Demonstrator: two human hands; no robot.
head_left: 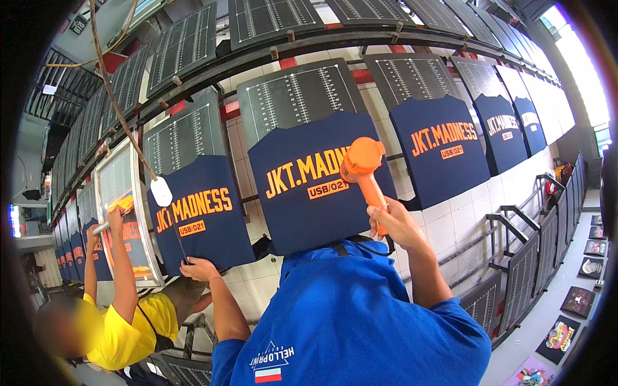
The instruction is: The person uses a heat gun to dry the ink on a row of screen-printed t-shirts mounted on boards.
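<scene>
Right hand (391,223) clamped on an orange plastic round-headed blower (367,175), long axis 11-to-5 o'clock, head toward 11, left hand (201,269) at 8 o'clock, beside orange-printed navy shirt (205,217), grip unclear

A single head-worn fisheye looks down on both hands (400,226) from close above

One heat gun (365,172), one screen (134,231), one co-worker (132,338) appear.

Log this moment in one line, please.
right hand: holds orange plastic dryer-shaped tool over orange-printed navy fabric panel | left hand: at lower edge of neighbouring panel
</scene>
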